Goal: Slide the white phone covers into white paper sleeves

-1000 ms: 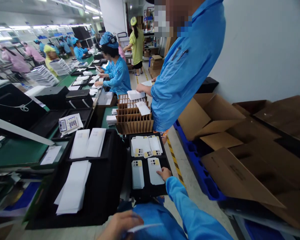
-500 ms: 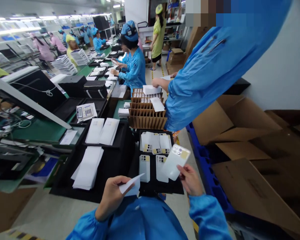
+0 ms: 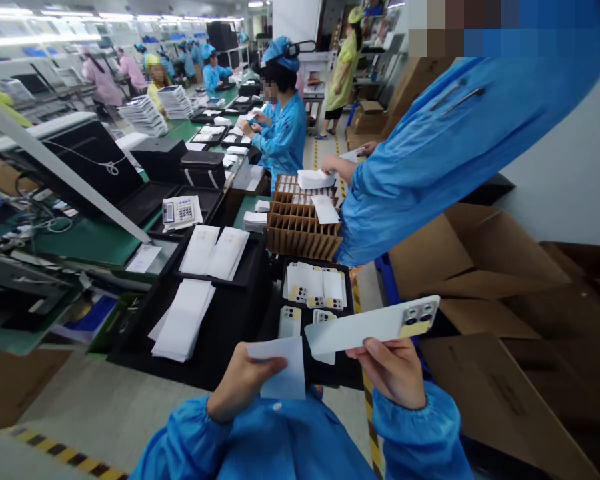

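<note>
My left hand (image 3: 247,380) pinches a white paper sleeve (image 3: 286,373) between thumb and fingers, low in front of my chest. In my right hand (image 3: 395,367) is a pale phone back cover (image 3: 365,327), held by its lower edge and turned nearly level. Its camera holes and a yellow patch point to the right. Beneath it on a black tray lie two more covers, one (image 3: 290,322) at the left and one (image 3: 324,353) partly hidden by the held cover. Behind them sits a row of overlapping phone back covers (image 3: 313,283) with white sheets on them.
White sleeve stacks (image 3: 183,323) lie on the black tray (image 3: 230,333) at left. A cardboard divider box (image 3: 303,233) stands ahead, with a co-worker's blue sleeve (image 3: 405,180) beside it. Large open cartons (image 3: 500,380) fill the right. A calculator (image 3: 180,212) rests farther left.
My right hand has turned the phone back cover from a steep tilt to nearly level and moved it right. My left hand has shifted right, and the paper sleeve now faces me more flatly.
</note>
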Available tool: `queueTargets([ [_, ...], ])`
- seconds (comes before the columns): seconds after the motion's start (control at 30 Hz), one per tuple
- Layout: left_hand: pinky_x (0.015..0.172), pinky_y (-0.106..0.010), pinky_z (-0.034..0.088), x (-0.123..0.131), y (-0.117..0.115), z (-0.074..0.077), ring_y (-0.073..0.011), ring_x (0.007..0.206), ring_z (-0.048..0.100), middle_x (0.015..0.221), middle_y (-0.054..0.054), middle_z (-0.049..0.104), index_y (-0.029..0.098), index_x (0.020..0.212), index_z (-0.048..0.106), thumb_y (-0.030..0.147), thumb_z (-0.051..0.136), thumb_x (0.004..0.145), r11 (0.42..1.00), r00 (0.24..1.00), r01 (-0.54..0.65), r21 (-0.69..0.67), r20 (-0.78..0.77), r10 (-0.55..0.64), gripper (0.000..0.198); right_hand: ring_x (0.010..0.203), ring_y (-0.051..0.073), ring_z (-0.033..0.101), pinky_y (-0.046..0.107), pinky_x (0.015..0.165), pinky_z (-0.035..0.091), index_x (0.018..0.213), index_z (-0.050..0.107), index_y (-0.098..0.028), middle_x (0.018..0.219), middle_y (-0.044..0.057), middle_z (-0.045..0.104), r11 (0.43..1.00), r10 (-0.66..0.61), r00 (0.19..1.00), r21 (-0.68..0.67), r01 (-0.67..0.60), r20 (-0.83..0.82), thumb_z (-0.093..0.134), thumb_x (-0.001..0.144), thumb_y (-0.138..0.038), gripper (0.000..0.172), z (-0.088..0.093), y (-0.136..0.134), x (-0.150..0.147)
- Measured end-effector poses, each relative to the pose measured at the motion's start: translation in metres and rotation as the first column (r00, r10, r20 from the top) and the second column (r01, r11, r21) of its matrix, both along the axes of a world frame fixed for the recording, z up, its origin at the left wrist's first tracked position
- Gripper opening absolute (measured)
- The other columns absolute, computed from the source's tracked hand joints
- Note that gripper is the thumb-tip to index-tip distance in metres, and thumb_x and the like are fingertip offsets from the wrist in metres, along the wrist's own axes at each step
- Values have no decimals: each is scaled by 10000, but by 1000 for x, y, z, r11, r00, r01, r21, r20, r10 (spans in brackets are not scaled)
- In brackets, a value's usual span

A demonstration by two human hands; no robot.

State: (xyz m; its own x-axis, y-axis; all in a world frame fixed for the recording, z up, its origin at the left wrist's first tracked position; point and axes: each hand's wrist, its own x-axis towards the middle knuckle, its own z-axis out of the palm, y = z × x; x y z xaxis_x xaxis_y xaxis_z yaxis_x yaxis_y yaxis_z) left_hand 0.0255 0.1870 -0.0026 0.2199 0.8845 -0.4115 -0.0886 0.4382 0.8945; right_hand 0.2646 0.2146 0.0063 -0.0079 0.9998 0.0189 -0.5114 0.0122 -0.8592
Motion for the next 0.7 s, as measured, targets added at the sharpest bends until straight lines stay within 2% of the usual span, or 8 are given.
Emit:
queueTargets([
  [0.1, 510, -239, 434, 4, 0, 0, -142, 546, 599, 605, -35, 676, 93, 636, 689, 404, 820, 645, 999, 999, -39, -10, 16, 39, 337, 516, 153, 609, 291, 486, 522, 704, 760, -235, 622, 24, 707, 1000, 10, 1000, 9, -10, 3, 793, 709, -296, 70, 5, 2, -6],
  [0.17, 493, -228, 413, 5, -1, -2, -125, 522, 574, 583, -22, 653, 95, 611, 674, 402, 838, 615, 999, 998, -54, -4, 13, 54, 347, 573, 159, 622, 293, 523, 521, 748, 769, -248, 655, 27, 716, 998, 41, 999, 39, -42, 14, 783, 721, -300, 60, 8, 6, -10],
  [0.23, 516, -230, 428, 4, -3, -5, -128, 548, 582, 602, -21, 655, 94, 678, 689, 412, 814, 656, 998, 999, -45, 32, 13, 44, 343, 672, 193, 633, 323, 585, 521, 778, 771, -250, 668, 42, 714, 984, 147, 988, 98, -152, 52, 774, 720, -347, 112, 6, 9, -11],
  [0.3, 589, -252, 476, 2, -5, -6, -154, 634, 621, 685, -42, 687, 93, 812, 709, 442, 734, 753, 998, 999, -9, 61, 50, 6, 354, 719, 230, 630, 364, 617, 511, 747, 764, -231, 641, 61, 698, 938, 307, 946, 139, -319, 101, 758, 716, -392, 164, -1, 11, -12],
  [0.4, 654, -267, 501, -3, -6, -3, -171, 725, 639, 809, -67, 707, 98, 949, 707, 460, 636, 840, 990, 997, 34, 134, 71, -43, 386, 650, 229, 616, 373, 581, 486, 730, 751, -232, 600, 56, 682, 880, 448, 891, 140, -454, 72, 738, 722, -385, 154, -13, 12, -10],
  [0.5, 572, -228, 476, -4, -4, 3, -149, 669, 627, 806, -77, 705, 100, 891, 734, 439, 643, 838, 966, 999, 41, 255, -45, -31, 355, 610, 197, 600, 347, 564, 475, 731, 743, -255, 589, 32, 679, 911, 390, 921, 150, -385, -6, 747, 724, -366, 112, -15, 13, -11],
  [0.63, 628, -255, 539, 1, -3, 7, -184, 718, 691, 816, -104, 744, 133, 722, 755, 340, 703, 800, 903, 985, -28, 429, -143, 98, 228, 652, 198, 649, 363, 635, 537, 759, 746, -277, 629, 22, 712, 983, 176, 984, 60, -174, -39, 796, 689, -360, 119, 4, 18, -18],
  [0.7, 658, -267, 557, 3, -4, 7, -189, 724, 703, 801, -100, 753, 146, 691, 746, 282, 733, 774, 859, 976, -64, 508, -146, 159, 159, 656, 210, 675, 407, 719, 564, 859, 753, -289, 676, 22, 739, 996, 93, 995, 15, -93, -20, 813, 672, -363, 210, 14, 20, -23],
])
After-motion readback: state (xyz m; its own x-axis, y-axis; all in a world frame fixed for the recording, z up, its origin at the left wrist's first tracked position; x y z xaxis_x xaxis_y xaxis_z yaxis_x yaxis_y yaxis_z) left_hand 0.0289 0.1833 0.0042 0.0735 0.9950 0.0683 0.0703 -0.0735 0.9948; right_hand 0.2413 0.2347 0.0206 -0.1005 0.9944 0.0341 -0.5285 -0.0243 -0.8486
